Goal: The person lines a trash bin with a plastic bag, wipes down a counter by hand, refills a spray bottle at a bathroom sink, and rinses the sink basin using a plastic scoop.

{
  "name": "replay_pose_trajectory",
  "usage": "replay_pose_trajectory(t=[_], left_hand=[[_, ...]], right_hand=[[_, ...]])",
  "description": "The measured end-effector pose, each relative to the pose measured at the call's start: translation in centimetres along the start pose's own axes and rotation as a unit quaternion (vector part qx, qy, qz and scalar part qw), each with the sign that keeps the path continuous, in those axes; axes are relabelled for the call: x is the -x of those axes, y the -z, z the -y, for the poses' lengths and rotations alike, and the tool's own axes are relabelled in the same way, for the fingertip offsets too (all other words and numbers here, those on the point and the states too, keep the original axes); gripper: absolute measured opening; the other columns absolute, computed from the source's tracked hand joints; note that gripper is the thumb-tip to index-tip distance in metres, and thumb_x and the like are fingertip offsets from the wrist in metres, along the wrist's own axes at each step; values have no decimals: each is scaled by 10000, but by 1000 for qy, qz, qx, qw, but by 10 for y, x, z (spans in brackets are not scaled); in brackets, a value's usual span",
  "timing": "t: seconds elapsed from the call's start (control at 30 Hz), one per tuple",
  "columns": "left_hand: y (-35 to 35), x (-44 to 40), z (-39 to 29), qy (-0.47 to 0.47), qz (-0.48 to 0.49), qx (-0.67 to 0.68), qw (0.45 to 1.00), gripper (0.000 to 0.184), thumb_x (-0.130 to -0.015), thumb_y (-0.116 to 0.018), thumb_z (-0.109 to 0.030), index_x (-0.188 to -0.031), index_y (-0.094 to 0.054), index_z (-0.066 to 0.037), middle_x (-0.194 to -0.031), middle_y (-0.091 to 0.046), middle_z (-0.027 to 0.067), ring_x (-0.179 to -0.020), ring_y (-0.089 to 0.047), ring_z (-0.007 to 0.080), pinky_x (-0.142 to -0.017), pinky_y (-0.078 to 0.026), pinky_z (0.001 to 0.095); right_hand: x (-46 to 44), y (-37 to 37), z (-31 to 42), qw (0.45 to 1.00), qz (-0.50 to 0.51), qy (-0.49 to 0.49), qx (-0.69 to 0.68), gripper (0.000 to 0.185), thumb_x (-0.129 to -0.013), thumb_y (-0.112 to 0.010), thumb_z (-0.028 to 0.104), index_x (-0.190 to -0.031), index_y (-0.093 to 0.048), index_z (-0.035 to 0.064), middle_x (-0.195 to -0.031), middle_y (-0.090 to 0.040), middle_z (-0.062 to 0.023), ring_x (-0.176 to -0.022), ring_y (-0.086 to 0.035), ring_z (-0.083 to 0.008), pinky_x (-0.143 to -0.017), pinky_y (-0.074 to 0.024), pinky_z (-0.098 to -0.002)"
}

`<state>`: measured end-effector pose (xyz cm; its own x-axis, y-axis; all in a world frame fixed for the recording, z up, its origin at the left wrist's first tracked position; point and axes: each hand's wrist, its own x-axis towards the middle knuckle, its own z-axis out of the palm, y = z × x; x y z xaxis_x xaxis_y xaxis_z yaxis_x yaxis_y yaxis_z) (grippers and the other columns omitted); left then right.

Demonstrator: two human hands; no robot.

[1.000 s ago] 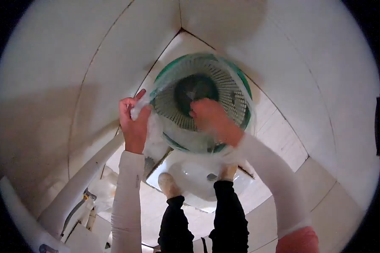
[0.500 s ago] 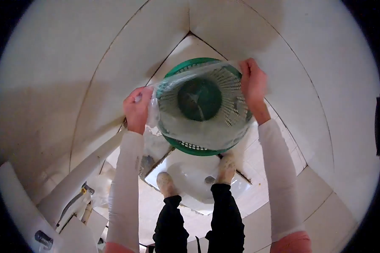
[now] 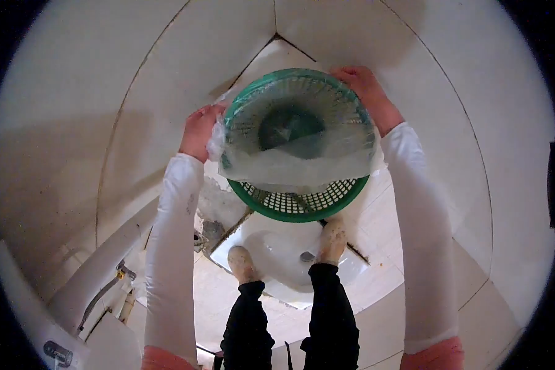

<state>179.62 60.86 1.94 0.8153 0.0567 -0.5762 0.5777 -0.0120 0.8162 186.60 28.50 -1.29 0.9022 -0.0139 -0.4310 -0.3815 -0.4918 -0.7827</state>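
Note:
A green plastic basket [image 3: 297, 216] with latticed sides stands below me, its round mouth facing up. Clear plastic bag [image 3: 302, 169] material lies across the far part of the mouth and over the far rim, while the near lattice wall shows uncovered. My left hand [image 3: 199, 131] is closed on bunched plastic just outside the basket's left rim. At the upper right rim, my right hand [image 3: 361, 85] has its fingers curled over the bag's edge; the fingertips are partly hidden.
Pale wall panels meet in a corner behind the basket. Beneath me a white squat toilet pan [image 3: 277, 253] with a dark drain hole is set in the floor, my feet on either side. A hose with a valve [image 3: 124, 271] and a pale pipe [image 3: 98, 265] run along the left.
Both hands have moved away from me to the rim's outer sides, drawing the bag over the far rim. The bag's near edge has shifted back, exposing more of the near lattice.

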Motion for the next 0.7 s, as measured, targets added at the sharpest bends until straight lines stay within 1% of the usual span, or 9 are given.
replay_pose_trajectory(t=[0.1, 0.17, 0.23, 0.3, 0.37, 0.43, 0.53, 0.6, 0.7], left_hand=[[10, 3, 8, 75, 193, 101, 973, 298, -843, -480, -268, -1047, -549, -61, -905, -584, 0, -816, -544, 136, -769, -421, 268], [3, 27, 10, 115, 136, 154, 972, 315, -838, -488, -274, -1073, -538, -69, -901, -584, 9, -813, -542, 139, -765, -423, 269], [17, 34, 34, 153, 76, 207, 963, 335, -834, -496, -280, -1099, -526, -77, -897, -585, 18, -809, -541, 141, -761, -426, 269], [69, 21, 118, 205, 364, 447, 791, 379, -822, -517, -286, -1130, -496, -66, -961, -574, 30, -835, -533, 156, -773, -430, 275], [63, 63, 148, 193, 69, 344, 916, 365, -814, -519, -244, -1127, -488, -59, -1028, -550, 41, -853, -523, 175, -776, -429, 276], [49, 112, 138, 68, -102, 163, 979, 383, -768, -537, -133, -1137, -473, -52, -1071, -528, 50, -919, -512, 205, -822, -417, 295], [11, 164, 60, -101, -185, -156, 965, 476, -690, -537, -43, -1158, -451, -25, -1094, -529, 85, -994, -503, 227, -873, -390, 317], [-8, 160, 9, -249, -119, -234, 932, 504, -655, -534, 35, -1149, -442, -9, -1137, -503, 98, -1029, -483, 234, -910, -361, 314], [-31, 132, -24, -318, -5, -302, 899, 525, -651, -538, 28, -1162, -426, -14, -1079, -514, 137, -994, -500, 261, -863, -390, 307]], right_hand=[[7, 7, -25, 916, 105, 334, 198, 259, -810, -512, 246, -850, -610, 10, -810, -596, -55, -728, -528, -125, -652, -431, -262], [19, 6, -32, 986, 139, -90, -7, 295, -813, -496, 252, -943, -592, 5, -921, -595, -83, -808, -545, -149, -699, -437, -281], [39, 0, -51, 946, 105, -165, -258, 269, -807, -509, 235, -969, -587, 35, -909, -590, -59, -795, -543, -155, -685, -437, -284], [65, -2, -74, 837, 60, -235, -491, 254, -801, -522, 219, -994, -582, 65, -898, -585, -36, -781, -541, -160, -671, -438, -286], [90, 0, -88, 960, -17, -7, -278, 217, -814, -516, 163, -991, -571, 51, -892, -587, -56, -754, -542, -161, -647, -435, -265], [126, 13, -59, 978, -207, -10, 10, 248, -818, -525, 165, -1033, -547, 42, -901, -582, -84, -756, -544, -147, -618, -431, -241], [167, 24, 17, 972, -230, 49, 14, 242, -804, -510, 121, -1034, -537, 49, -920, -574, -105, -837, -535, -191, -695, -417, -285], [171, 26, 44, 898, -149, 357, 211, 262, -749, -504, 45, -1008, -537, 53, -953, -559, -100, -903, -493, -241, -771, -365, -365], [165, 12, 45, 925, -72, 310, 208, 311, -683, -519, 13, -984, -540, 86, -961, -541, -76, -937, -445, -279, -789, -309, -417]])
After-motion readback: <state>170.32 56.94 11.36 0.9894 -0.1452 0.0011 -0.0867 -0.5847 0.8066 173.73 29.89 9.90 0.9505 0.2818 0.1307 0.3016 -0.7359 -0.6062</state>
